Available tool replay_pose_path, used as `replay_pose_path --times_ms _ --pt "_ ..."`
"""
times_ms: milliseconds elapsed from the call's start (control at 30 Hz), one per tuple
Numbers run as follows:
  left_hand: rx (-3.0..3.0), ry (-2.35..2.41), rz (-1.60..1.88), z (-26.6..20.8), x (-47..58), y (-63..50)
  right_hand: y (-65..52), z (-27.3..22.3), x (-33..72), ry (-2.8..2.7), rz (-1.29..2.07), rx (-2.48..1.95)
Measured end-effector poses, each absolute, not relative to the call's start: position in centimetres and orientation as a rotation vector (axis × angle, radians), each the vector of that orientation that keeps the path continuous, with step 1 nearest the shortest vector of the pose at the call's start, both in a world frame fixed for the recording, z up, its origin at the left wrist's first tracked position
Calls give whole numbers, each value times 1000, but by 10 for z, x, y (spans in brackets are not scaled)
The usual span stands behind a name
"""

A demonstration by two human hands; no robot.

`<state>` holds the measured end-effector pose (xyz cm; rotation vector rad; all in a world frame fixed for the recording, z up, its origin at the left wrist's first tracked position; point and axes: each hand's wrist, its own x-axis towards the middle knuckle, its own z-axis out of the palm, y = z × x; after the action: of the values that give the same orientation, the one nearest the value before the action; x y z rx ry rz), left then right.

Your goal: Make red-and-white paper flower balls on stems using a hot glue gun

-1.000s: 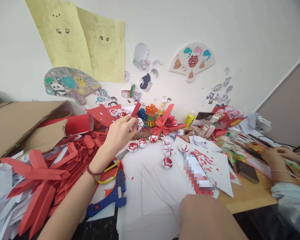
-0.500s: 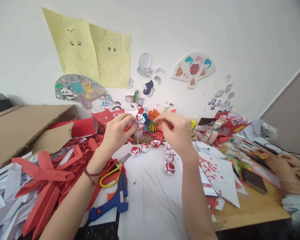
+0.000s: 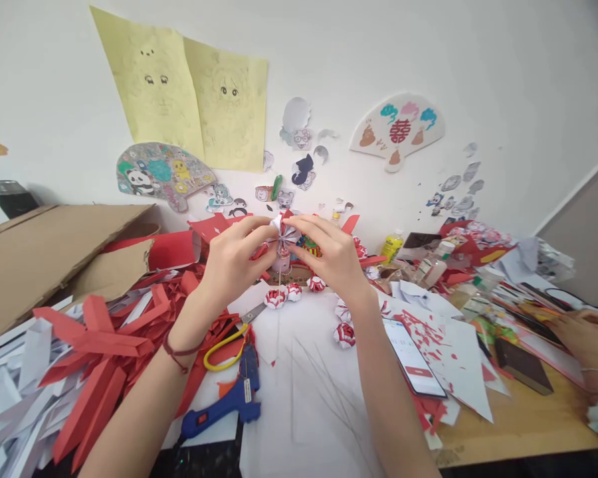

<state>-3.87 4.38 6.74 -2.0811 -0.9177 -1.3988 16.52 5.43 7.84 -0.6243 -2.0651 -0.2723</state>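
One paper flower (image 3: 287, 234), beyond the glue gun (image 3: 229, 402): seemed light, crushable, best gripped by its thin stem (image 3: 280, 281). Left hand (image 3: 235, 259) and right hand (image 3: 333, 255) pinched its edges, fingers nearly closed.

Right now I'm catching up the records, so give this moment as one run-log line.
left hand: holding red-white paper flower | right hand: fingers at same flower | glue gun: lying unheld | scissors: lying unheld

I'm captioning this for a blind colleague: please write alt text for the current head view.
A person's left hand and right hand hold up a red-and-white paper flower at a cluttered table. Nearby lie more flowers, yellow-handled scissors and a blue glue gun; red paper strips lie left, a phone right.
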Motion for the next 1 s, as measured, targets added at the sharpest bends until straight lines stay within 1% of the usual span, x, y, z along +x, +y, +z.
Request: replay_pose_path --times_ms 367,633,800,1000 --pt "-2110 -978 -1506 72 -39 38 59 72 161 -2059 -261 -584" --pt "-2141 -982 -1508 76 -44 35 58 74 157 -2028 -137 -499" --pt "-2202 -969 -1498 75 -45 38 62 73 159 -2039 -156 -497" --pt "-2192 -1000 -1446 72 -44 39 61 72 158 -2086 -262 -542"
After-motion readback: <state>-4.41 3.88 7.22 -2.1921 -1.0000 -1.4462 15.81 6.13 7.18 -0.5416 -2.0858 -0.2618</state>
